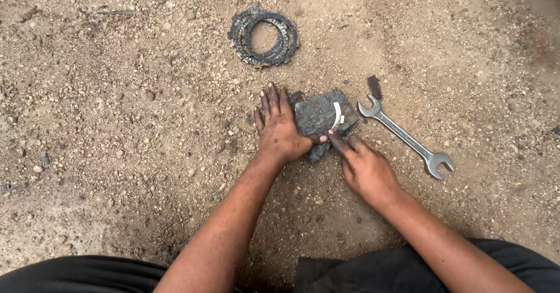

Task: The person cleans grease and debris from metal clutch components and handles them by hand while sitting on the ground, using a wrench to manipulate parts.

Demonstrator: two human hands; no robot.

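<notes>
**Two bare hands at a dark stone slab on gravelly ground**

We look straight down at dry, sandy ground (116,153) strewn with small pebbles. Near the middle lies a flat, rough, dark grey stone slab (318,115) with uneven edges. On it rests a thin, curved, pale metal strip (338,117), shaped like a half ring.

Our left hand (280,131) lies flat on the slab's left edge, fingers stretched forward and held close together, the thumb pointing right along the slab's near edge. Our right hand (364,167) reaches in from the lower right, its fingers bunched, the fingertips touching the lower end of the curved strip. Whether they pinch it or only press on it we cannot tell.

Just right of the slab lies a shiny steel double open-ended spanner (405,136), set diagonally. A small dark brown flat piece (374,86) sits beside its upper jaw; its material is hard to make out. Farther up lies a stack of dark, toothed rings (263,37).

Dark trousers (408,269) are cut off at the bottom edge.
</notes>
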